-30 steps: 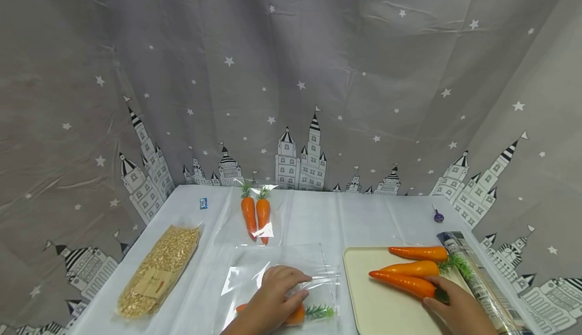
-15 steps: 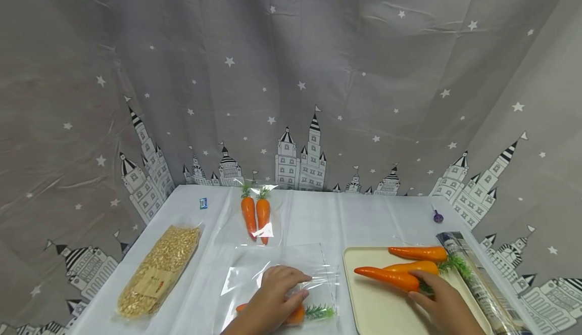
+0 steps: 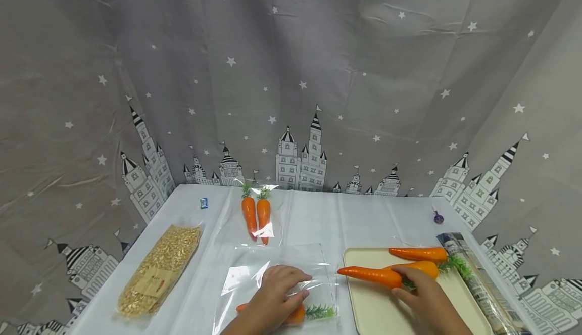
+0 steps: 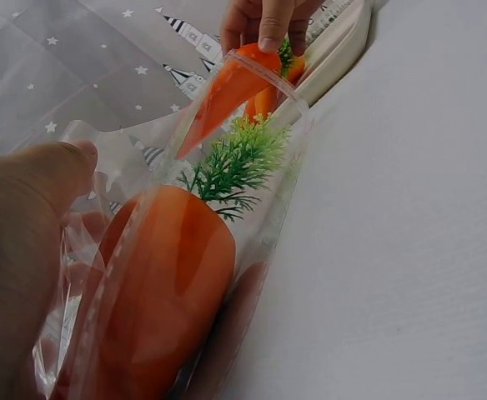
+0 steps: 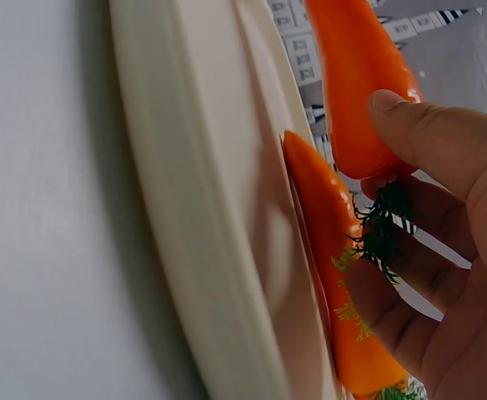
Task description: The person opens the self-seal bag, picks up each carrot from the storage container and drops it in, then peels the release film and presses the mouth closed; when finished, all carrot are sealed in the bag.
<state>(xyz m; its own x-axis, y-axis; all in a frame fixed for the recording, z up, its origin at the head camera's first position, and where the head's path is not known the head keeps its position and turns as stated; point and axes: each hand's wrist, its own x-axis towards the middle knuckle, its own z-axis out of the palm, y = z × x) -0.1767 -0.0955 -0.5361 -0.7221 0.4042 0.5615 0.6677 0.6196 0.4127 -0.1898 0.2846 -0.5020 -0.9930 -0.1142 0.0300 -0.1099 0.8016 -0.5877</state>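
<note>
My right hand (image 3: 420, 294) pinches an orange carrot (image 3: 370, 275) by its leafy end. The carrot is held above the cream tray (image 3: 353, 302), its tip reaching past the tray's left edge. In the right wrist view the thumb presses the thick end of the held carrot (image 5: 360, 92), with green leaves below. My left hand (image 3: 277, 297) holds a clear plastic bag (image 3: 243, 267) at its mouth, thumb and fingers on the film. Inside that bag lies another carrot (image 4: 168, 283), its green top (image 4: 243, 158) toward the opening. The hand partly covers this carrot in the head view.
On the tray lie two more carrots, one at the back (image 3: 416, 253) and one partly behind my right hand (image 3: 425, 268). A bag with two carrots (image 3: 256, 219), a grain packet (image 3: 161, 269), a blue sachet (image 3: 203, 203), a purple item (image 3: 438, 218) and a rolled package (image 3: 482, 284) surround them.
My right hand has lifted the carrot off the tray's pile and moved it left, toward the bag. The left hand has stayed in place.
</note>
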